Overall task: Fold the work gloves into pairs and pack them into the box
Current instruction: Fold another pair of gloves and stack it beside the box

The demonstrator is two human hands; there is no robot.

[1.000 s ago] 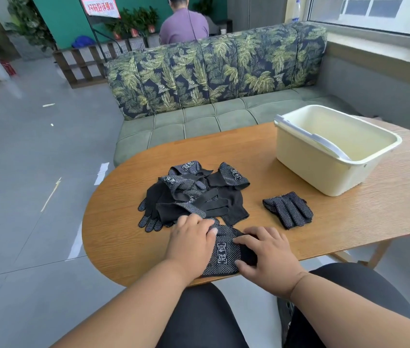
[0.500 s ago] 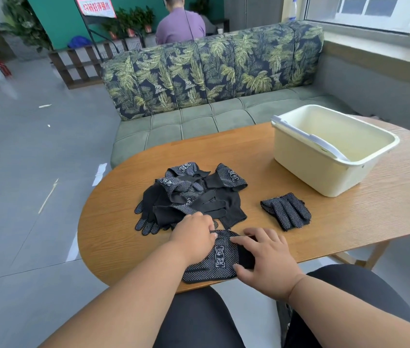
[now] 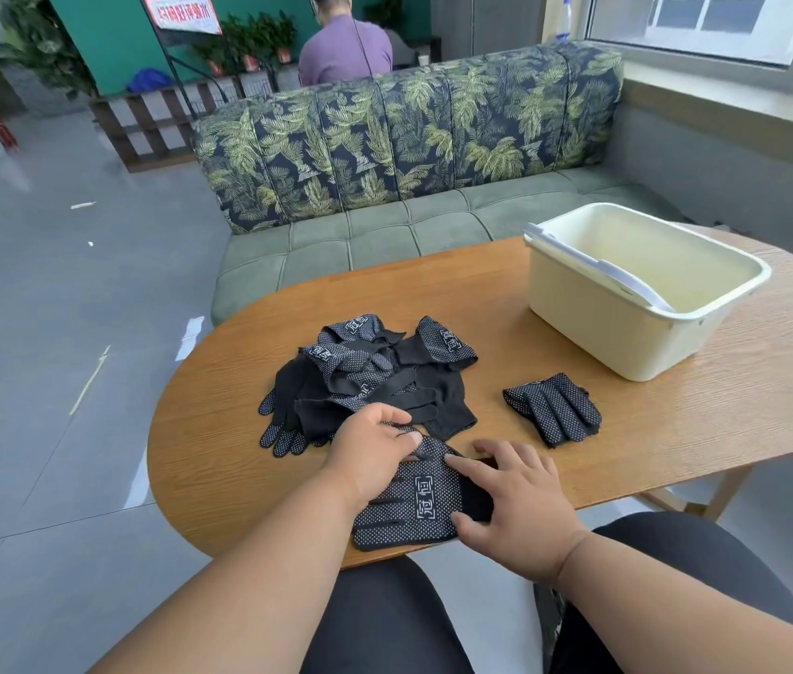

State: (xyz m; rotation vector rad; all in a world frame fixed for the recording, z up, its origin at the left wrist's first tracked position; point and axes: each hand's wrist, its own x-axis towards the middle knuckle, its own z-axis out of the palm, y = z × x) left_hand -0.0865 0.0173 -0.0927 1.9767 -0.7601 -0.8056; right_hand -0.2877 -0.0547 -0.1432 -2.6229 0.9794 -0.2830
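Pairing step in hand. My left hand (image 3: 369, 447) pinching, my right hand (image 3: 513, 503) lying flat-fingered on glove pair (image 3: 416, 503) at counter (image 3: 676, 420) near edge. Next: folding over, carrying to box (image 3: 627, 333) at far right corner; box looking empty.

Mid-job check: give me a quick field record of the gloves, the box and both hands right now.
left hand: fingers curled on the near glove's top edge
right hand: flat on the near glove
near glove: flat at the table front edge
glove pile: loose, unfolded
folded pair: right of the pile, outside the box
box: nothing visible inside
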